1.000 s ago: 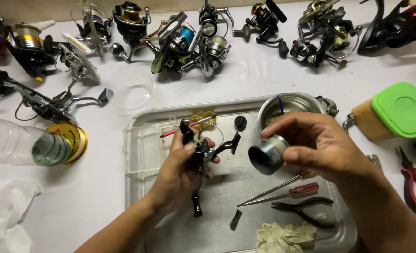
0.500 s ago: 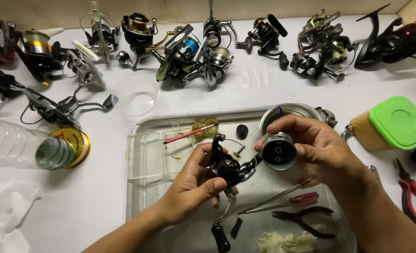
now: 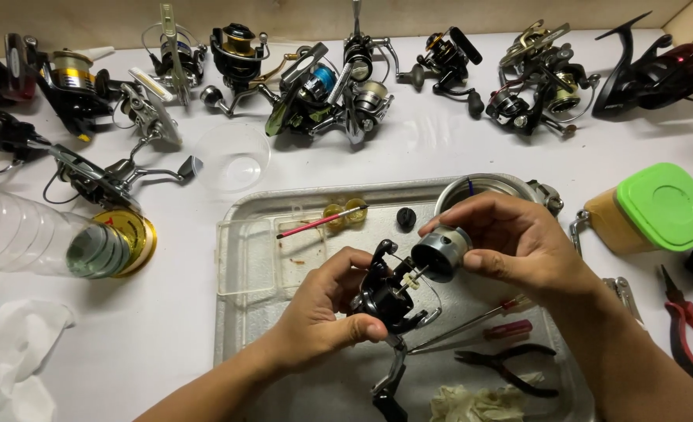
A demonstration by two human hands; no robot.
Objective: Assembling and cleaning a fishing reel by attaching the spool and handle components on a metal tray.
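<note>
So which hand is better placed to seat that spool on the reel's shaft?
Probably the right. The right hand holds the silver spool at the tip of the shaft of the black reel body. The left hand grips that body over the metal tray, so it looks better suited to bracing it.

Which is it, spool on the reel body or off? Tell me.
Off, as far as shows. The right hand holds the silver spool at the tip of the shaft of the black reel body, gripped by the left hand.
</note>
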